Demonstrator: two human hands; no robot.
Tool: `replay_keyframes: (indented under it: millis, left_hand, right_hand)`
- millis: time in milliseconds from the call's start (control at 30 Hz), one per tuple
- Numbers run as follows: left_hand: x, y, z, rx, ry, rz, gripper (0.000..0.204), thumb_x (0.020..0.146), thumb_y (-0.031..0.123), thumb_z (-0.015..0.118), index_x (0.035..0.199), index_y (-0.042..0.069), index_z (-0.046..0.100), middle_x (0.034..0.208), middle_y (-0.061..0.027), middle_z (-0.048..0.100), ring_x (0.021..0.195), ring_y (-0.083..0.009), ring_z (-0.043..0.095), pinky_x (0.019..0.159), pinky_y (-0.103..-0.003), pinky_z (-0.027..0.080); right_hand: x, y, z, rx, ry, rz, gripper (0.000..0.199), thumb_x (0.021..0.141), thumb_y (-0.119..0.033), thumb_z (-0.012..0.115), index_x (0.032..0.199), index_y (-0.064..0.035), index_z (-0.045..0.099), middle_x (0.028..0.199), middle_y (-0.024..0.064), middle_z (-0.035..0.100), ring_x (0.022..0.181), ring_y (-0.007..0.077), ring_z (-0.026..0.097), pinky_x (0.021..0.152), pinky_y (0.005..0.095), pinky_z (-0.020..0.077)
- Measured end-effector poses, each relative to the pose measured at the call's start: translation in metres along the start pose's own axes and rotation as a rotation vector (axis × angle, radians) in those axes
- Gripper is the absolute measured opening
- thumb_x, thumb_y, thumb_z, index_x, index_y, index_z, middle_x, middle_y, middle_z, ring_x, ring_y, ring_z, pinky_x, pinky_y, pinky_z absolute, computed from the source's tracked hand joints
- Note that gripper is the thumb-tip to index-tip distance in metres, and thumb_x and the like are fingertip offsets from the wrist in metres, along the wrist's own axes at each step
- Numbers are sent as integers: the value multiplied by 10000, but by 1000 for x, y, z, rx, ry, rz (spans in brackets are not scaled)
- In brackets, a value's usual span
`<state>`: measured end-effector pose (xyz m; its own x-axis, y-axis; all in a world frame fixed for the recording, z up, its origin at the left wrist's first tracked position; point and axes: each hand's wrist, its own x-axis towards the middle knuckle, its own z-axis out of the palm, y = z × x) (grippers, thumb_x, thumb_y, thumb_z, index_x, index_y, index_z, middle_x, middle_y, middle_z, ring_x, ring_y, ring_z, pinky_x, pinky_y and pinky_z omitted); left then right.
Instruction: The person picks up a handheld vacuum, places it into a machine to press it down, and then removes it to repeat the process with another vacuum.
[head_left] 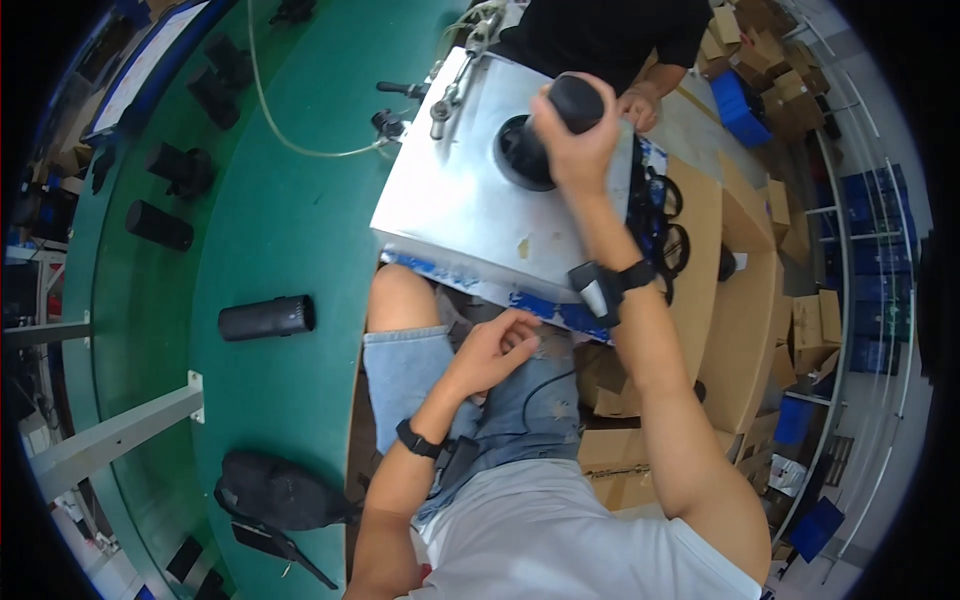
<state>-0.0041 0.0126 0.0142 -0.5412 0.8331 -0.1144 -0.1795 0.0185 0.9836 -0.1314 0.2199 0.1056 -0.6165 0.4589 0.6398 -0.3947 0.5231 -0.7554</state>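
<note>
My right hand (pixel 580 145) is closed around a black cylinder (pixel 576 100), held over the far part of a silver metal box (pixel 460 200). Just left of that hand, a round black fitting (pixel 522 155) is set in the box's top; the hand covers part of it. My left hand (pixel 492 352) rests over my lap by the near edge of the box, fingers loosely bent, thumb apart, nothing visible in it. A metal toggle clamp (pixel 455 95) is mounted at the box's far left edge.
A black cylinder (pixel 267 318) lies on the green table (pixel 320 220); several more stand further left. A black bag (pixel 275 490) is at the near left. Black rings (pixel 668 225) hang beside the box, near an open cardboard carton (pixel 745 300). Another person's hand (pixel 640 105) is beyond the box.
</note>
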Motion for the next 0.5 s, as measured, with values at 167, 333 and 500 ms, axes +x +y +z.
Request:
replay_keyframes:
  millis: [167, 333, 500]
  left_hand:
    - [3, -6, 9, 49, 49, 34, 261, 899, 156, 635, 1128, 37, 601, 857, -30, 639, 757, -93, 576, 672, -241, 472]
    - [-6, -16, 6, 57, 83, 18, 277, 890, 197, 649, 1107, 31, 600, 810, -30, 635, 713, -87, 569, 637, -236, 461]
    - [-2, -13, 6, 135, 99, 31, 257, 880, 184, 642, 1074, 22, 600, 793, -46, 646, 672, -115, 594, 620, -256, 477]
  right_hand:
    - [-13, 3, 2, -91, 227, 20, 498, 723, -51, 805, 1120, -23, 507, 897, 47, 612, 842, 135, 610, 786, 266, 485]
    - [20, -3, -13, 88, -406, 200, 357, 723, -108, 807, 1006, -33, 603, 945, 45, 649, 848, 107, 599, 800, 259, 481]
    - [4, -7, -5, -28, -169, 208, 289, 773, -97, 763, 991, -14, 592, 868, 29, 663, 791, 119, 624, 775, 265, 495]
